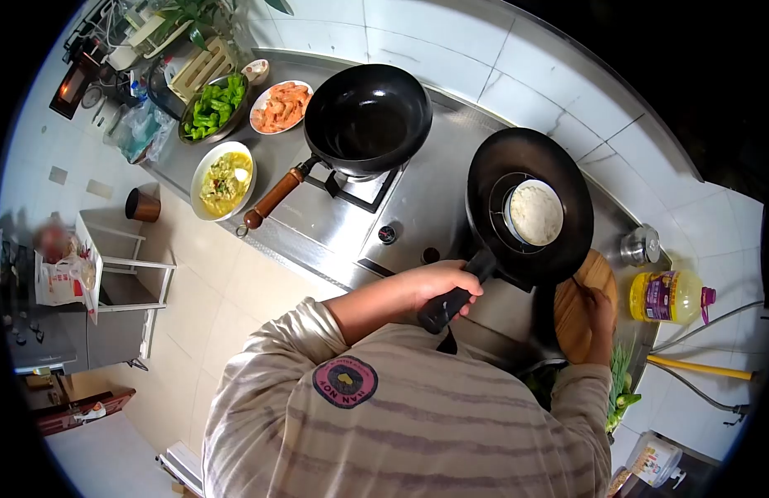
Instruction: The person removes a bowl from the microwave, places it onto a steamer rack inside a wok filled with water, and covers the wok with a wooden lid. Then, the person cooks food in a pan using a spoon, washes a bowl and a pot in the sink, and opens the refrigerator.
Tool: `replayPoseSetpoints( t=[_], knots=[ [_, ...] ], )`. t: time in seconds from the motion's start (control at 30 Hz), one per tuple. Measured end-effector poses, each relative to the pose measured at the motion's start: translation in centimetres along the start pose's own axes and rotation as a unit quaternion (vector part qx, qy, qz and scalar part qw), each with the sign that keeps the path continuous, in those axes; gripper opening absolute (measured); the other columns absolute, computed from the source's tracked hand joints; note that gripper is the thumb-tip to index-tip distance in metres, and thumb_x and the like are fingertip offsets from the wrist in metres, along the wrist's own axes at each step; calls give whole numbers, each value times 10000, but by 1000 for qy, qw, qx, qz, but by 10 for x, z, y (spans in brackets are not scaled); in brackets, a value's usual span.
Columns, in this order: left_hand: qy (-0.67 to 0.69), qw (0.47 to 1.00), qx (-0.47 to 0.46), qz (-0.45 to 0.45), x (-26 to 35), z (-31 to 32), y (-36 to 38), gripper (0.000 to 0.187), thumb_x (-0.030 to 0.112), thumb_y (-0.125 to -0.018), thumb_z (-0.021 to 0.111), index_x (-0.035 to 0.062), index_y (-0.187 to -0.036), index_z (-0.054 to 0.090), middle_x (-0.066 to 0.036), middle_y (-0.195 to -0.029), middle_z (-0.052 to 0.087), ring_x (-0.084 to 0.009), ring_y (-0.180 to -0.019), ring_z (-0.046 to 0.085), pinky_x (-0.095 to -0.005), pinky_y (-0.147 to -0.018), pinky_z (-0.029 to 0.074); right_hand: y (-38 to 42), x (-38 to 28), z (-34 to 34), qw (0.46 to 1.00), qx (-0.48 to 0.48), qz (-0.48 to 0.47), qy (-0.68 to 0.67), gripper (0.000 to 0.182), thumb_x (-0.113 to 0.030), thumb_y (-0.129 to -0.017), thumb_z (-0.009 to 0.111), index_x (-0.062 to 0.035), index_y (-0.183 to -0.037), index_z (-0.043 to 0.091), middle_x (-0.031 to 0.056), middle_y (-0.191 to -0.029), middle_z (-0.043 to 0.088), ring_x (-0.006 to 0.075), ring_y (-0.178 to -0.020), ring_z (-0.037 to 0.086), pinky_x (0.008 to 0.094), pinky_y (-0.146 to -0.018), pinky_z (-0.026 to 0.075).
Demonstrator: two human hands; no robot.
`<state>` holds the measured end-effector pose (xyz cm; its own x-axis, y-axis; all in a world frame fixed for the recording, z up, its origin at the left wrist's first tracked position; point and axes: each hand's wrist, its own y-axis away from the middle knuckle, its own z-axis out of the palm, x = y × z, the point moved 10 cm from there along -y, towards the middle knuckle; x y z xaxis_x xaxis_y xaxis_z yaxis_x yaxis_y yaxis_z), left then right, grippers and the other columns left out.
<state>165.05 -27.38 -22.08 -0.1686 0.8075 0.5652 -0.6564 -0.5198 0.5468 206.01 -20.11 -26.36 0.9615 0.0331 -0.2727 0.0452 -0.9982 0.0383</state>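
My left hand (451,290) is wrapped around the black handle of a dark wok (484,174). Inside this wok, a round wire rack (498,199) holds a bowl of white food that looks like rice (535,214). At the wok's lower right edge, my right hand (598,314) is over a round wooden board (571,319). Its fingers are bent around something thin and dark that I cannot make out. Farther left, a second wok (368,116) with a wooden handle sits on the gas stove (364,195).
Left of the stove are a bowl of egg mixture (225,181), a plate of shrimp (282,106) and a bowl of green peppers (214,106). On the right stand an oil bottle (666,296) and a metal-lidded jar (640,246), near green onions (619,373). A tiled wall (559,75) borders the counter.
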Motion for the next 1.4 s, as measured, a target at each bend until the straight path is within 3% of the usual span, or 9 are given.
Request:
replayPoseSetpoints(
  t=[0.47, 0.6, 0.67, 0.8, 0.87, 0.9, 0.97, 1.23, 1.4],
  knots=[
    [4, 1000, 12, -2, -5, 6, -5, 356, 136, -748, 640, 28, -998, 410, -74, -762, 543, -166, -576, 565, -314, -483, 490, 3, 30, 31, 992, 68, -37, 101, 309, -64, -747, 610, -41, -1055, 612, 156, -1019, 619, 344, -998, 548, 397, -875, 431],
    [18, 1000, 9, -9, -10, 5, -7, 351, 137, -749, 649, 33, -988, 414, -78, -764, 540, -173, -577, 564, -317, -480, 487, -7, 35, 27, 997, 21, 35, 62, 293, -67, -767, 603, -38, -1059, 607, 171, -1024, 616, 344, -982, 562, 409, -853, 444],
    [24, 1000, 10, -12, -11, 5, -7, 347, 138, -749, 652, 35, -984, 418, -80, -767, 539, -175, -580, 565, -318, -481, 486, -14, 27, -7, 988, 140, 56, -30, 247, -84, -821, 573, -27, -1060, 601, 177, -1010, 622, 325, -949, 589, 385, -813, 465],
    [34, 999, 2, -17, -11, 7, -6, 326, 139, -752, 654, 39, -970, 433, -83, -785, 539, -177, -605, 569, -318, -506, 496, -37, -17, -72, 962, 205, 119, -133, 221, -102, -869, 533, -17, -1063, 595, 182, -971, 631, 290, -877, 618, 351, -756, 484],
    [31, 999, 5, -16, -10, 7, -5, 321, 140, -753, 655, 39, -967, 437, -83, -791, 540, -177, -612, 570, -318, -516, 500, -47, -56, -97, 951, 275, 1, -143, 249, -148, -867, 543, -21, -1073, 599, 144, -871, 644, 245, -781, 625, 310, -715, 489],
    [28, 999, 7, -14, -9, 7, -4, 320, 144, -756, 654, 39, -967, 438, -83, -792, 541, -177, -616, 571, -318, -526, 504, -51, -77, -101, 951, 273, -1, -142, 249, -148, -867, 543, -21, -1073, 599, 144, -871, 644, 245, -781, 625, 310, -715, 489],
    [26, 1000, 9, -12, -8, 7, -3, 318, 148, -760, 652, 40, -968, 438, -82, -793, 541, -177, -621, 572, -318, -536, 508, -70, -122, -80, 937, 143, -3, -319, 244, -150, -885, 520, -7, -1064, 602, 130, -851, 649, 191, -726, 622, 297, -671, 498],
    [18, 999, 28, -11, -7, 6, -1, 367, 306, -830, 621, 52, -1057, 483, -77, -834, 588, -193, -659, 612, -299, -542, 499, -103, -170, 3, 921, -81, 104, -367, 277, -180, -899, 469, 49, -994, 594, 114, -758, 641, 160, -603, 619, 286, -556, 514],
    [-28, 998, 57, -31, -6, -6, -2, 396, 354, -847, 603, 22, -1046, 523, -83, -821, 601, -187, -699, 618, -307, -571, 501, -108, -173, 7, 918, -68, 82, -382, 239, -140, -873, 463, 59, -899, 592, 125, -722, 624, 180, -567, 627, 287, -519, 518]
  ],
)
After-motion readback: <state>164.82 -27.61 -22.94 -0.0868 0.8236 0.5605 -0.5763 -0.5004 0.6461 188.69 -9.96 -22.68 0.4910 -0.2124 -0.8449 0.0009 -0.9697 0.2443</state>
